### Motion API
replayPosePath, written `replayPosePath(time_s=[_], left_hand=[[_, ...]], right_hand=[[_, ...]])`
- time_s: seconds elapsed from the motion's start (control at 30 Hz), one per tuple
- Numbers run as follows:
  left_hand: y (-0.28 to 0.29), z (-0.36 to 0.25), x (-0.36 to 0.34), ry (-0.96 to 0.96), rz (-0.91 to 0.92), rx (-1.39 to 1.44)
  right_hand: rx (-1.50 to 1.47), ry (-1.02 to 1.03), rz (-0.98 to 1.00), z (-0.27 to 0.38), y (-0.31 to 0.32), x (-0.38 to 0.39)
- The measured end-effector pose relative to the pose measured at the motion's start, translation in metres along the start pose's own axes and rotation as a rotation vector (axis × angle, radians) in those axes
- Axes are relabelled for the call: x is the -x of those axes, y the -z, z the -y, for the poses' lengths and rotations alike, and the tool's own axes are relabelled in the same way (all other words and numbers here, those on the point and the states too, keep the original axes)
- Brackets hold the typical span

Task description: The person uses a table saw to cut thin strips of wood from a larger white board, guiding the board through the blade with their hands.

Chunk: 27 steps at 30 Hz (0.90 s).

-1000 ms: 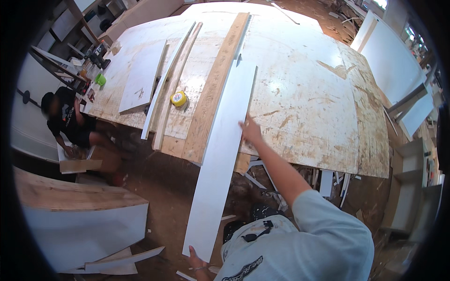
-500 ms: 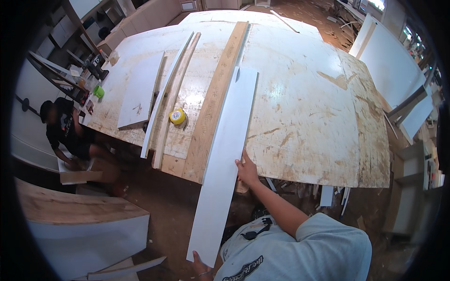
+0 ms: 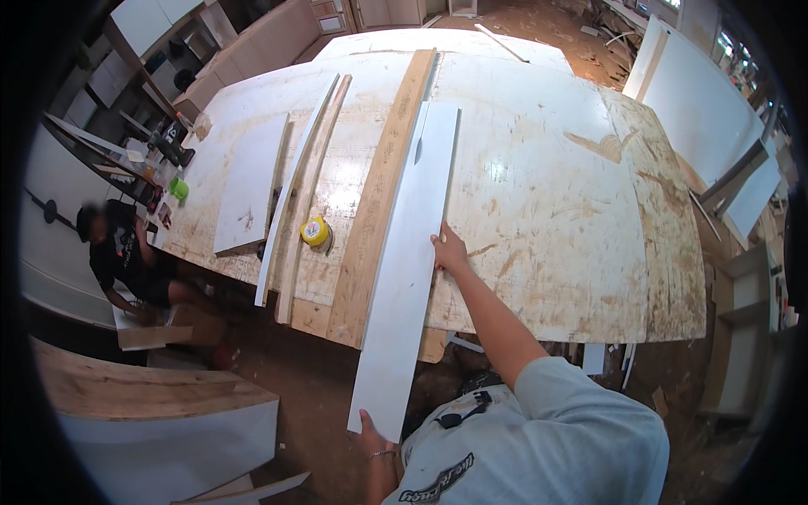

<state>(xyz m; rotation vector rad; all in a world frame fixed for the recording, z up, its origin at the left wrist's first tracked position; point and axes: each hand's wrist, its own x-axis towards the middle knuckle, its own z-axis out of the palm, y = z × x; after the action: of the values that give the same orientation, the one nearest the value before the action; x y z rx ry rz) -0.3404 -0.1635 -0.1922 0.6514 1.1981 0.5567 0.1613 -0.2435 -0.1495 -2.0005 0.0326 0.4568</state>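
Observation:
A long white board (image 3: pixel 402 252) lies lengthwise on the worktable (image 3: pixel 539 252), its near end jutting past the front edge. My left hand (image 3: pixel 372 433) grips that near end, thumb on top. Farther along, my right hand (image 3: pixel 449 251) holds the board's right edge over the tabletop. Directly left of the white board lies a long plain wooden plank (image 3: pixel 383 198). A yellow tape measure (image 3: pixel 315 231) sits left of the plank, beside two narrow strips (image 3: pixel 307 172).
A seated person (image 3: pixel 126 261) is at left, near a drill (image 3: pixel 177 141) and green cup (image 3: pixel 178 187). A white panel (image 3: pixel 244 202) lies on the table. A wood-topped piece (image 3: pixel 160 387) stands lower left, a large white panel (image 3: pixel 690 101) and shelving (image 3: pixel 741 320) at right.
Over the last half second the white board has slid farther onto the table, away from me, with my left hand moving along. My right hand is higher up its edge.

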Motion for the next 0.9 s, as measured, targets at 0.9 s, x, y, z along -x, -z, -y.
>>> replayPosePath(time_s=[0.9], left_hand=[[-0.178, -0.018, -0.028, 0.038, 0.179, 0.053]], right_hand=[[-0.084, 0.000, 0.253, -0.005, 0.007, 0.095]])
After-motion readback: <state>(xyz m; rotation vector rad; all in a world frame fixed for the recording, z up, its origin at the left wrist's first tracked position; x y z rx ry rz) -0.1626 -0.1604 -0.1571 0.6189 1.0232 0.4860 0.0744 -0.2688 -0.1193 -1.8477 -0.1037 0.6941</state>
